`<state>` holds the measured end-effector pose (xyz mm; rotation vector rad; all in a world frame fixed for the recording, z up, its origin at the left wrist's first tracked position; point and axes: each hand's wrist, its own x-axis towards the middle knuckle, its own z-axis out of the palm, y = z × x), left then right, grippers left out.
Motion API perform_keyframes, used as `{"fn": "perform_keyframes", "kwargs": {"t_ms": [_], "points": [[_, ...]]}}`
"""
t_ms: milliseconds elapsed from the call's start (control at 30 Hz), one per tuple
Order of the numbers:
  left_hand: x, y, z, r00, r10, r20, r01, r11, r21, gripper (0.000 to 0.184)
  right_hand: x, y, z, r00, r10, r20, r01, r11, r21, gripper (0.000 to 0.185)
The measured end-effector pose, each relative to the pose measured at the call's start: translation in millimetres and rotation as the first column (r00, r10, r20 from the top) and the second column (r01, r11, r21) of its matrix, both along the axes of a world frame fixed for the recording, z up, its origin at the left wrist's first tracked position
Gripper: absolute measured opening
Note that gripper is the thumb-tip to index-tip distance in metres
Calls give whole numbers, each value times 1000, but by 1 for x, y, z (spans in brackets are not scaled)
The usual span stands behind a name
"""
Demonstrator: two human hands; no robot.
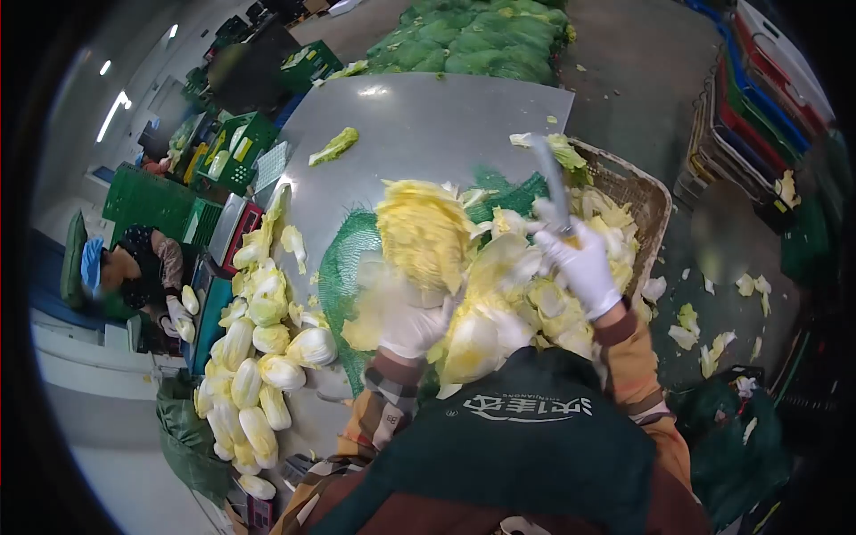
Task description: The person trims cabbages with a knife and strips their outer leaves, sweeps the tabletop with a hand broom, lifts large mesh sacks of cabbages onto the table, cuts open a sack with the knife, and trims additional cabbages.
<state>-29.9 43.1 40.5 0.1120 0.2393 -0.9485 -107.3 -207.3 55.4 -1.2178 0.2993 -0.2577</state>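
My left hand (415, 332), in a white glove, grips a napa cabbage (423, 234) by its lower end. The yellow leafy head points away from me, smeared by motion, and partly hides the fingers. In my gloved right hand (581, 267) is a knife (551, 178), its blurred blade raised away from me. Loose cabbage leaves (486, 330) are heaped between my hands. Beneath the held cabbage lies a green mesh sack (343, 267). Several trimmed napa cabbages (259, 374) are piled to the left of my left hand.
A metal table (419, 120) spans the middle. At its right stands a basket (655, 192) with leaves. Green sacks (464, 40) lie beyond the far edge. Stacked crates (749, 98) stand right, above scattered floor scraps. On the left, a person (143, 263) handles cabbages near green crates (241, 147).
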Motion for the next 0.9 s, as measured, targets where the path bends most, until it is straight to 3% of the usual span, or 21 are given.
{"fn": "perform_keyframes", "kwargs": {"t_ms": [100, 167, 400, 500, 533, 600, 633, 733, 800, 833, 867, 900], "points": [[-4, -3, -18, 957, -249, -152, 193, 932, -307, 67, 5, 39, 3, 989, 134, 66, -139, 988, 69, 43], [-12, -2, -20, 924, -309, -227, 254, 936, -243, 74, 10, 49, -3, 969, 245, 31, -247, 965, 86, 46], [-22, 14, -63, 899, -436, 51, 407, 784, -470, 75, 5, 62, -3, 930, 363, -62, -354, 927, 122, 38], [-23, 38, -53, 974, -211, -86, 194, 966, -171, 76, 8, 78, -9, 916, 360, -176, -346, 932, 104, 37], [-20, 48, -53, 992, -118, -51, 112, 988, -105, 70, 10, 77, -21, 897, 363, -253, -353, 932, 85, 37], [-6, 79, -59, 998, 57, 26, -57, 998, 17, 58, 15, 71, -71, 774, 519, -362, -569, 821, -40, 42], [0, 103, -67, 988, 116, 101, -122, 991, 55, 57, 11, 70, -98, 726, 568, -388, -674, 699, -240, 45], [22, 179, -49, 869, 466, 166, -494, 806, 325, 55, -5, 67, -156, 597, 693, -404, -689, 185, -701, 50], [36, 243, -45, 796, 551, 251, -605, 715, 350, 47, -7, 68, -166, 485, 666, -567, -851, 209, -482, 52], [42, 266, -35, 679, 668, 304, -724, 541, 428, 44, -4, 69, -166, 417, 648, -637, -905, 229, -360, 53], [47, 291, -25, 546, 755, 364, -801, 341, 492, 41, -1, 67, -163, 444, 626, -641, -883, 185, -432, 52], [53, 334, -29, 523, 754, 398, -828, 339, 447, 41, 1, 65, -158, 473, 604, -641, -856, 142, -497, 51]]}}
